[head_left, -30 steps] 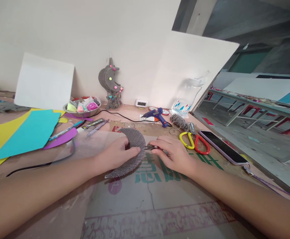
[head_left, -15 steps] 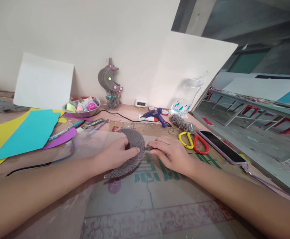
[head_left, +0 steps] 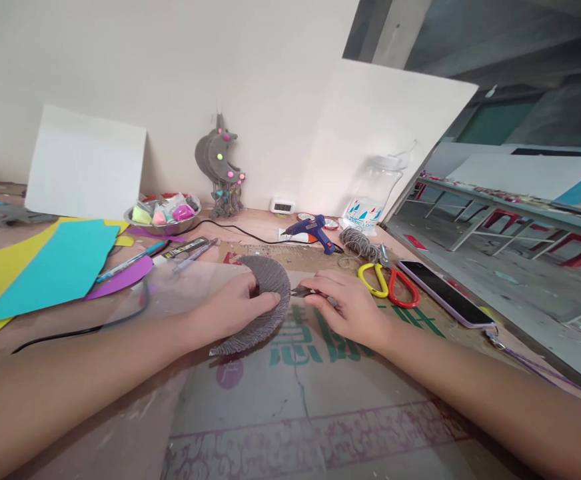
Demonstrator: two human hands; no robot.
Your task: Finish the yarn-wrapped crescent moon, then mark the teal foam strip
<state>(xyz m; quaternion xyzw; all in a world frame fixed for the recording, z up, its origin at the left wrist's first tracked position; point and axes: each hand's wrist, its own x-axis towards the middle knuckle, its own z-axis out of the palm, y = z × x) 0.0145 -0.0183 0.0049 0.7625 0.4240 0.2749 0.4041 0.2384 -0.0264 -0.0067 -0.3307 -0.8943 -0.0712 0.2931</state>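
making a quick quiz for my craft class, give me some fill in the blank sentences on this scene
The crescent under the left hand is ____.
The right hand pinches a strand at the crescent's ____ edge.
The scissors have one yellow handle and one ____.
The phone lies ____ of the scissors.
Missing words: grey; right; red; right

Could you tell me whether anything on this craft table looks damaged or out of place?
A dark crack runs down the middle of the printed mat, so it looks split or creased. The phone lies right at the edge of the table, its strap trailing along it.
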